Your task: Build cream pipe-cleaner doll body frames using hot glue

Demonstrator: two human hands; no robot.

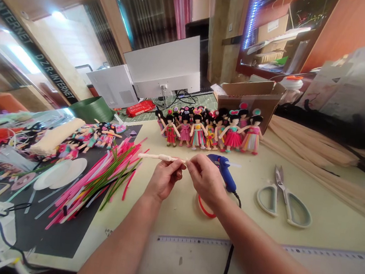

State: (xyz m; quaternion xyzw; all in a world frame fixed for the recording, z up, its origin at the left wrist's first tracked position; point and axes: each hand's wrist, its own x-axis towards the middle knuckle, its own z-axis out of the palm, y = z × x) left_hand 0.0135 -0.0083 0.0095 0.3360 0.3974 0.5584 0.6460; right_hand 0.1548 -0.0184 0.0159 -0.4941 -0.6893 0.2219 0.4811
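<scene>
A thin cream-coloured stem, seemingly a twisted pipe cleaner [154,156], lies level between my two hands above the table. My left hand [164,177] pinches it near its middle, and its free end points left. At its other end, the fingertips of my right hand [206,177] are closed on it; the exact grip is partly hidden. Just behind my right hand lies a blue glue gun [227,173]. Beneath that hand shows part of a red ring [205,209]. Several small dolls in bright dresses [198,132] stand in a group beyond my hands.
Pink and green pipe cleaners [98,180] are heaped on a black mat [58,239] at left. Scissors [283,197] lie open at right, near long beige strands [318,157]. A ruler strip [190,241] crosses the front. A cardboard box [271,105] and monitor [167,67] stand behind.
</scene>
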